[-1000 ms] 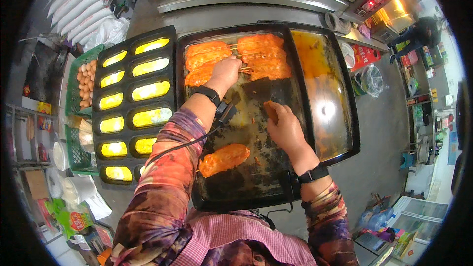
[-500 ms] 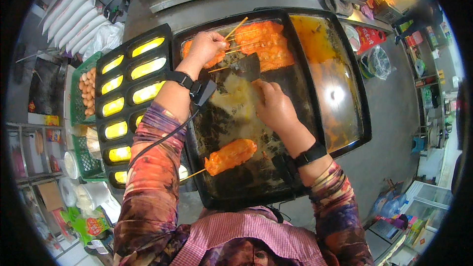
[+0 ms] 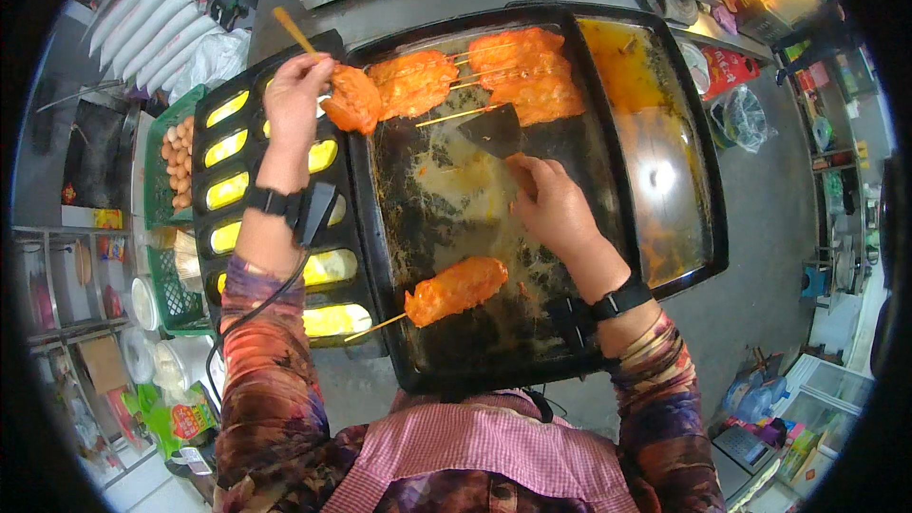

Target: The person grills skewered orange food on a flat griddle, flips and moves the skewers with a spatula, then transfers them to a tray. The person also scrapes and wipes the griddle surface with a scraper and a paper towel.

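Nearest the checked apron (image 3: 494,451), one orange-red meat skewer (image 3: 456,292) lies on the bare front of the black griddle pan (image 3: 451,195), its stick crossing the left rim, where a passing sleeve could catch and drag it. Beyond it, the right hand (image 3: 560,209) has its fingers curled tight around a dark scraper (image 3: 494,130), the handle hidden in the grip; the blade's far corner lies close to a bare stick, so a careless push might turn that skewer or tear its meat. Farther left, the left hand (image 3: 296,100) pinches the stick of a raised skewer (image 3: 352,100), thumb and fingertips together, its meat hanging around the seam between the pan and the black mould tray (image 3: 332,218). If that pinch slips or the soft meat slides off its stick, the piece could drop into the yellow fillings (image 3: 330,268), and sauce may drip there anyway. Whether it touches the neighbouring left-hand meat row (image 3: 413,81) cannot be told; any contact could smear or shift it. Past that lies the right-hand meat row (image 3: 527,76), with the oily pan (image 3: 655,171) alongside.
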A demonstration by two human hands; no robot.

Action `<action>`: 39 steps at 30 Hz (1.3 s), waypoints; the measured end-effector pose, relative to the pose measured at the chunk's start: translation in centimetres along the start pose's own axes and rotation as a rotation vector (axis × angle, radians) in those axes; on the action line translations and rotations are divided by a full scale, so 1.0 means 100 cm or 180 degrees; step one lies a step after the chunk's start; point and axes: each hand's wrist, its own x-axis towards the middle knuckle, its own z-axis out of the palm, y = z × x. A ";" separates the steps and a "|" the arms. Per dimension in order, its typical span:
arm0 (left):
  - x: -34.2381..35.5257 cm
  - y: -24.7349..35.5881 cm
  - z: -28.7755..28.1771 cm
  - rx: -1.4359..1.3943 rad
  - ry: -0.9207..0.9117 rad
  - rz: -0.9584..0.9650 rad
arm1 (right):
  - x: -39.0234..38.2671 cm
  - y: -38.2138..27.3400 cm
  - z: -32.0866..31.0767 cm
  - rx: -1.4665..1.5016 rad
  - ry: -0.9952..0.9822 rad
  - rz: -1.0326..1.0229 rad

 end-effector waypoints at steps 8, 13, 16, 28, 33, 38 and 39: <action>-0.096 0.053 -0.030 0.0603 -0.0617 0.1256 | -0.017 0.021 -0.021 -0.0099 0.0447 -0.0328; -0.176 0.059 -0.010 0.0850 -0.2293 0.1499 | -0.034 0.025 -0.039 -0.0004 0.0480 -0.0233; -0.207 0.046 0.001 0.0657 -0.2986 0.2061 | -0.040 0.025 -0.044 -0.0034 0.0404 -0.0053; -0.229 0.014 -0.037 0.1675 -0.3898 0.2377 | -0.051 0.035 -0.050 -0.0489 0.0273 0.0136; -0.169 -0.001 0.003 0.2436 -0.2801 0.1484 | 0.001 0.025 -0.043 -0.0885 0.0267 0.0229; -0.104 -0.043 0.080 0.2561 -0.1801 0.1460 | 0.023 0.012 -0.040 -0.0782 0.0134 0.0221; -0.097 -0.051 0.094 0.2597 -0.1633 0.1561 | 0.021 0.010 -0.039 -0.0921 -0.0125 0.0477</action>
